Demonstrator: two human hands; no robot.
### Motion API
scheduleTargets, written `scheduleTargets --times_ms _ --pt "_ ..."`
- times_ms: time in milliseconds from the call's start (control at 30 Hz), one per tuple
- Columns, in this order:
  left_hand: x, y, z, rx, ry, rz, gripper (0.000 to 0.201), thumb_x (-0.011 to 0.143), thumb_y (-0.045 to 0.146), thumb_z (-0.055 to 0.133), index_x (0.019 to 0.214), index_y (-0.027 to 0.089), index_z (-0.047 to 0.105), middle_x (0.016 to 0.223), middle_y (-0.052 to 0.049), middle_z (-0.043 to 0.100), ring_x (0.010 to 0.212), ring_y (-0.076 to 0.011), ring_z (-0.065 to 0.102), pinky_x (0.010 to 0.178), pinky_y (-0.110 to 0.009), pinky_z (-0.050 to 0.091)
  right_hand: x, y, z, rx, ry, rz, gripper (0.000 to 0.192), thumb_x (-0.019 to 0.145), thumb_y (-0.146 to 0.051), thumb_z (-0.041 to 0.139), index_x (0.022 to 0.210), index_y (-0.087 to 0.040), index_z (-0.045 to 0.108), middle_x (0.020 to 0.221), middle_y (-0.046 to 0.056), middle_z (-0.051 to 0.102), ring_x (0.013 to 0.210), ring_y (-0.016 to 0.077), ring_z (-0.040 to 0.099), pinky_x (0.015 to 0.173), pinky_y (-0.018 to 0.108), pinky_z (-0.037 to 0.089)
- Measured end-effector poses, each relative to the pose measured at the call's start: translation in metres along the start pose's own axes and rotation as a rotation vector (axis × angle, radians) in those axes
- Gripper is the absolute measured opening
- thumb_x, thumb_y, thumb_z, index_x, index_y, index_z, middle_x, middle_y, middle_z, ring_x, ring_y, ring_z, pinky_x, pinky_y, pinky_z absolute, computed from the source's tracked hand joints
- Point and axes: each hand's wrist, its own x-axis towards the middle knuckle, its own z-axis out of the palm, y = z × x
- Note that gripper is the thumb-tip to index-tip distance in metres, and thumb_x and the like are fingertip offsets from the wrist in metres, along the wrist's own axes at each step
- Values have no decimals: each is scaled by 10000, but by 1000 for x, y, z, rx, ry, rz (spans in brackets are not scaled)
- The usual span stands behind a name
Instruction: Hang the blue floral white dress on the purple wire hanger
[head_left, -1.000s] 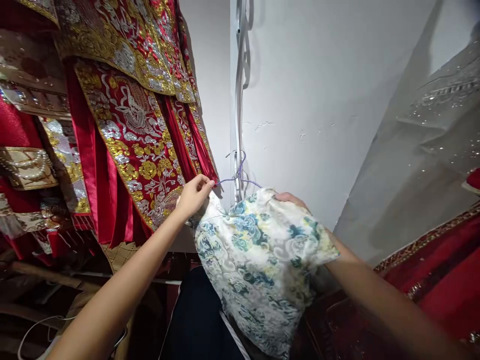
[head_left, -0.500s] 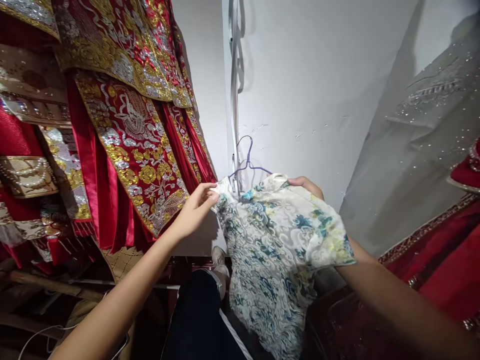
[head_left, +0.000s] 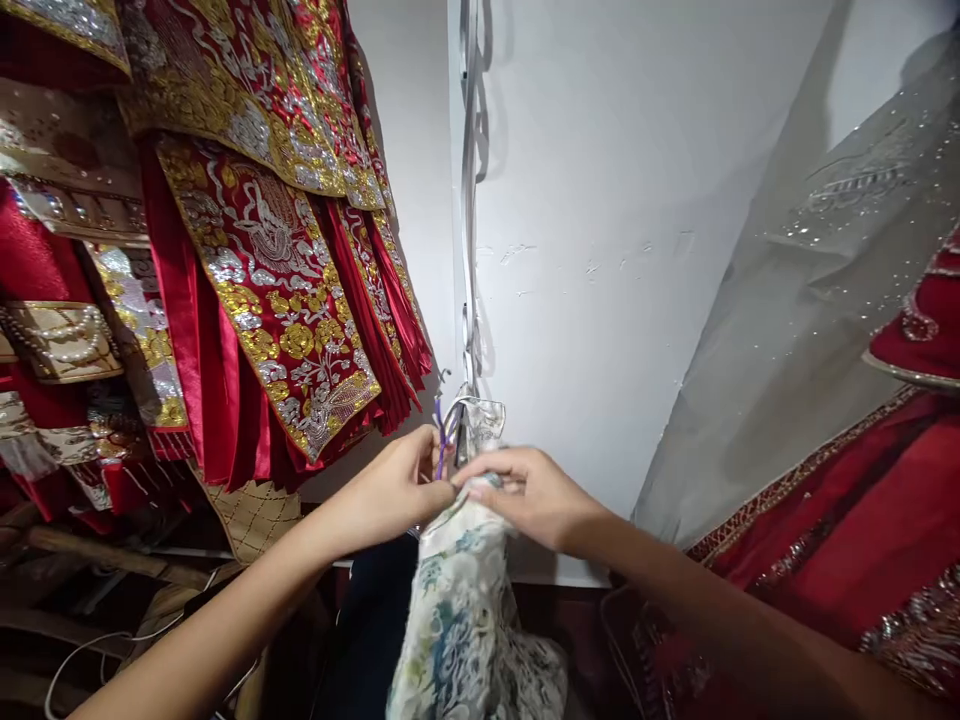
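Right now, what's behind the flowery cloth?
Dark trousers show left of the cloth, and dark floor to its right. Anything directly behind it is covered, so I can't tell.

Obstructed on the left by the red embroidered garment [head_left: 292, 290], hanging near the left hand [head_left: 411, 480]. Bounded ahead by the white wall [head_left: 600, 180] and the metal strip [head_left: 468, 180]. Passable above the right hand [head_left: 534, 497], rightward as far as the sheer sparkling fabric [head_left: 802, 270]. Blocked directly below both hands by the floral garment [head_left: 461, 610].

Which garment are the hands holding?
The white floral garment, held between left hand and right hand; the red costume on the left and sparkly grey cloth on the right are untouched.
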Motion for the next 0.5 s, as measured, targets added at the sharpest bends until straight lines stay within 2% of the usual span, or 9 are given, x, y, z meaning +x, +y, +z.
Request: scheduleTargets --times_ms 67,133,233,300,367,433,500 --pt "-10 -5 -9 102 48 11 104 801 175 585 905 180 575 848 -12 627 817 -179 600 754 -286 478 10 21 -15 -183 249 -92 229 884 -313 605 1075 -226 696 1067 66 698 991 241 633 894 377 493" --pt "-19 -4 -25 163 82 19 79 824 181 555 900 188 575 861 -12 632 835 -181 604 783 -291 477 17 43 -31 -314 392 -179 380 896 -358 603 1264 -266 616 1284 79 620 1198 270 559 1027 424 438" --pt "-29 8 -52 248 115 11 73 845 187 517 831 190 588 875 -15 647 840 -178 611 783 -279 468 26 71 -47 -305 386 -170 575 946 -456 529 1488 -326 385 1535 66 408 1427 269 359 1163 463 308" --pt "-33 17 -66 330 173 10 123 843 195 513 742 186 583 828 -12 648 795 -173 608 743 -267 456 30 81 -51 -211 366 -132 637 958 -524 488 1529 -314 301 1567 78 365 1455 273 323 1176 469 289" --pt "-31 21 -76 395 282 28 134 823 180 507 707 185 573 779 -6 640 743 -166 597 704 -260 440 30 81 -50 -95 279 -90 598 942 -589 483 1433 -248 460 1426 116 530 1349 305 467 1112 457 380" --pt "-24 17 -81 429 420 59 108 801 150 491 753 186 581 771 2 637 719 -160 587 681 -255 428 26 72 -47 76 147 -24 521 927 -628 483 1159 -191 648 1082 111 697 1045 294 653 933 413 509" --pt "-12 8 -82 470 528 85 108 804 143 486 808 186 584 771 7 630 707 -156 574 668 -255 422 20 58 -44 307 121 25 456 923 -608 508 1017 -190 666 857 65 700 786 236 673 767 358 542"
